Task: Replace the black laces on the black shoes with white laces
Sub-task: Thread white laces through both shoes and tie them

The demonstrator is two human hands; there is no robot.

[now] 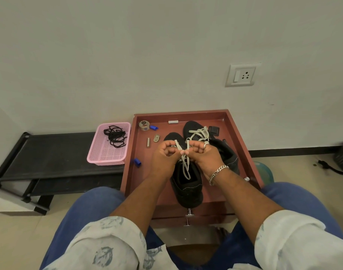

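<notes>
A room in a home, by the look of it — a plain pale wall with a switch-and-socket plate above a tiled floor. Left of the reddish drawer unit stands a low black shoe rack with a pink basket on it — household clutter.

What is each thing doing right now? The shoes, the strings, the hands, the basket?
Left hand: pinches the white lace.
Right hand: pinches the white lace.
White lace: partly threaded, ends loose.
Near shoe: on the tray, being laced.
Far shoe: white-laced.
Black laces: tangled in the pink basket.
Tray: holds both shoes.
</notes>
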